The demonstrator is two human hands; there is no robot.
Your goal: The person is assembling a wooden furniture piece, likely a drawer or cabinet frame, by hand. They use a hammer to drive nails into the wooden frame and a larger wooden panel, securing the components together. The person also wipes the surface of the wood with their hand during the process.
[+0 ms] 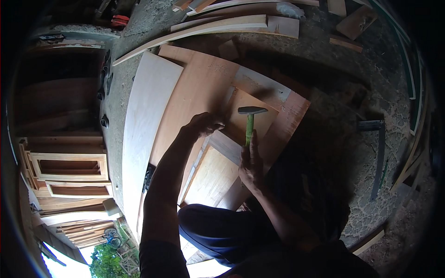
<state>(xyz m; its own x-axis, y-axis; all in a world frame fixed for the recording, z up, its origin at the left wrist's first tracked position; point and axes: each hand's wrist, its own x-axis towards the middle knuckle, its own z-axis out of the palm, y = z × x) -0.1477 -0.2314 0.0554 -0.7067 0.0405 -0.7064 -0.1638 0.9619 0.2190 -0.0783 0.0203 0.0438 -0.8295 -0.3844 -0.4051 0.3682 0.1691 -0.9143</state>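
Observation:
My right hand (251, 162) is wrapped around the green handle of a hammer (252, 110). Its metal head is raised over a wooden frame with inset panels (211, 178). To the left, my left hand (204, 125) hovers at or just above the frame's edge, fingertips pinched together. Whatever lies between those fingertips is too small to make out. Under the frame is a wide reddish-brown board (197, 76), and a pale board (150, 92) lies along its left side.
Long wooden strips (204, 33) lie on the floor beyond the boards. Offcuts (357, 23) are scattered at the far right, near a dark L-shaped square (378, 153). Wooden frames (69, 167) stand stacked at the left. My bent leg (222, 231) is close to the frame's near end.

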